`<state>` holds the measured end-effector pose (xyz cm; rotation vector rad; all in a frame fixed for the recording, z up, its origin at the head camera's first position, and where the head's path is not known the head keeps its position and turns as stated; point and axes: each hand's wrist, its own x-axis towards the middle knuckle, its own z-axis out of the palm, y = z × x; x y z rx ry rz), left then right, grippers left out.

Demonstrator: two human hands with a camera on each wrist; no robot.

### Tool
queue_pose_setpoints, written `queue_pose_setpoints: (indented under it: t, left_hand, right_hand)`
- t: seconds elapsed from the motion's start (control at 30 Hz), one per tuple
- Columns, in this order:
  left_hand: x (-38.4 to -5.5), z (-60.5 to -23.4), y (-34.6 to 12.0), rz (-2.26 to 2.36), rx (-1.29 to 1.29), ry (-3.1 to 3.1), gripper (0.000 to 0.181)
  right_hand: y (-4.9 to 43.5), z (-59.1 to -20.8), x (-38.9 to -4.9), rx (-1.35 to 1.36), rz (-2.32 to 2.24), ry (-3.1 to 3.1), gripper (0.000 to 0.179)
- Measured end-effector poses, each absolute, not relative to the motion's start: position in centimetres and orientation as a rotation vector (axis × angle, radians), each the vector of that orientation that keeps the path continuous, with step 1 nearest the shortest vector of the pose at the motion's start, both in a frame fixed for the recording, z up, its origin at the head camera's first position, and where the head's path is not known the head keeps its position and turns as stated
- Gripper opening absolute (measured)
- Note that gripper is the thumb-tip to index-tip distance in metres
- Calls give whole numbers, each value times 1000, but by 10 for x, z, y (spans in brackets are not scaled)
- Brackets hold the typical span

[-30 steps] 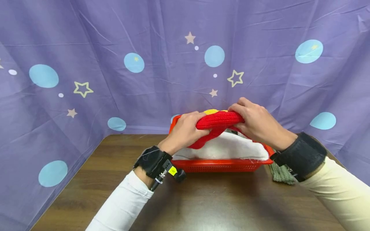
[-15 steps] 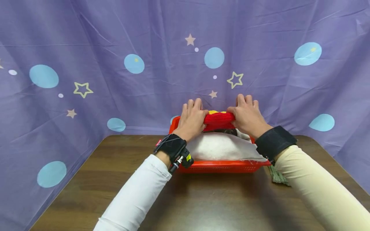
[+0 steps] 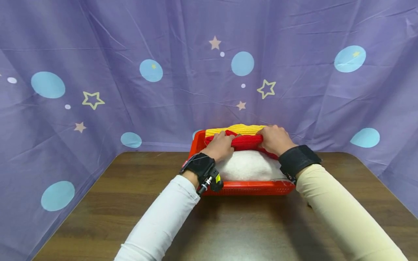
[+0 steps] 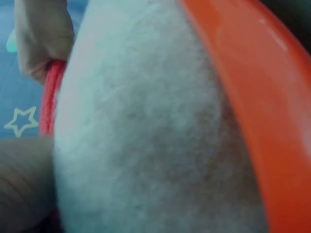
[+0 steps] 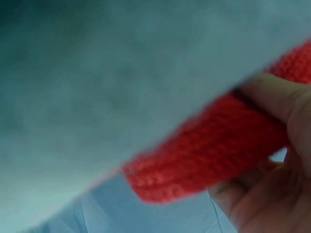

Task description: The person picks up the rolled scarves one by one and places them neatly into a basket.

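Observation:
A folded red ribbed knit [image 3: 247,142] lies across the inside of a red plastic basket [image 3: 251,187], behind a bulging white fleecy cloth [image 3: 253,166]. My left hand [image 3: 219,146] grips the knit's left part. At its right end my right hand [image 3: 276,140] holds it; the right wrist view shows thumb and fingers [image 5: 272,189] on either side of the red fabric [image 5: 204,150]. A yellow ribbed knit [image 3: 240,128] shows along the basket's back. White cloth [image 4: 141,116] fills most of the left wrist view and hides the left fingertips.
The basket stands at the back of a brown wooden table [image 3: 140,203], close to a purple curtain [image 3: 183,72] with stars and dots. A small dark bit of something [image 3: 309,205] peeks out beside my right sleeve.
Both hands have lowered the red knit into the basket, and more of the yellow knit shows behind it. My right arm has moved left; the green knit right of the basket is now mostly hidden.

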<state>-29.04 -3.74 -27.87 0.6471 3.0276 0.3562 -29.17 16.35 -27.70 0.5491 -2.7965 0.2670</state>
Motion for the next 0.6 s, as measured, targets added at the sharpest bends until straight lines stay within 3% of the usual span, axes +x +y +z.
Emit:
queue_pose_setpoints:
  t: [0.2,0.4,0.6]
  left_hand:
    - [-288,-280,-38,467,521,2887,67]
    - [-288,-279,-35,323,521,2930,56]
    - [-284,-280,-32,200,307,2967,49]
  right_hand:
    - [170,-273,-294,587,428,-3025,51]
    - [181,-265,-291,587,578,-3219,67]
    - [186,-266,-288,562,451,-3182,50]
